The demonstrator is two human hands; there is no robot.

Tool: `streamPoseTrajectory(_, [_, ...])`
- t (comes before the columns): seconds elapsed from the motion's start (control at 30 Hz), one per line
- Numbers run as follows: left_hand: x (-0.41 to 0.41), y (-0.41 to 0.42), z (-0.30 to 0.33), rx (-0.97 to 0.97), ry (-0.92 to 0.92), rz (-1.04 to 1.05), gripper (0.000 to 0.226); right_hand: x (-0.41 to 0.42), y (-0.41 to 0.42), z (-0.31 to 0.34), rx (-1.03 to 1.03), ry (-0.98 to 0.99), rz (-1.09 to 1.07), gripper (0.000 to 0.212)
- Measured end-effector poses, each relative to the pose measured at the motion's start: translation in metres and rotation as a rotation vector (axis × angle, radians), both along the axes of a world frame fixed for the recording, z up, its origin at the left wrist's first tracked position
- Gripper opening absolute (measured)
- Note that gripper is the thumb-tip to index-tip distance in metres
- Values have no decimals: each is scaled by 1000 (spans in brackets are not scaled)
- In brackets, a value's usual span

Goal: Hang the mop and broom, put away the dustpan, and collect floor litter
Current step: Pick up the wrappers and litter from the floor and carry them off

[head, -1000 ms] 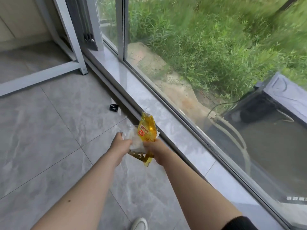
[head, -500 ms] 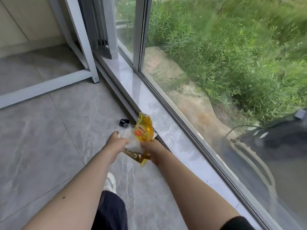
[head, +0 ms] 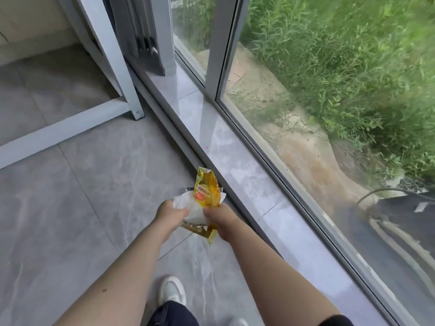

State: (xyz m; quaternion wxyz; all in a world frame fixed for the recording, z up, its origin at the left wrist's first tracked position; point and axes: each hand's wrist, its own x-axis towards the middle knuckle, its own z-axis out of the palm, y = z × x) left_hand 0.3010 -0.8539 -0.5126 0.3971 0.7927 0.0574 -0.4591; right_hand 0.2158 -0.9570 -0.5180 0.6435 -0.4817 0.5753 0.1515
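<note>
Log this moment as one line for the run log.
stage: collecting litter | left hand: grips white tissue | right hand: grips yellow wrapper | place: over grey floor tiles beside window sill

Both arms reach forward over the grey tiled floor [head: 70, 208]. The left hand [head: 170, 214] grips a crumpled white tissue [head: 191, 208], and the right hand [head: 217, 217] grips a yellow wrapper [head: 207, 189] standing upright against that tissue. A white shoe [head: 171, 291] shows near the bottom. To the right runs a stone sill [head: 235, 165] below a window [head: 306, 90], with grass [head: 353, 55] outside. A white metal frame [head: 113, 74] stands far left.
</note>
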Motion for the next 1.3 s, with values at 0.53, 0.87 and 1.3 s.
streamPoseTrajectory(0.53, [52,-50,-218,173,68,-11,29,57,-42,-209,-29,83,76,36])
streamPoseTrajectory(0.87, [84,-75,-310,10,136,66,33,75,-63,-295,-7,-50,7,29])
streamPoseTrajectory(1.3, [82,-69,-318,-85,245,191,29,80,-57,-297,70,-156,-79,29])
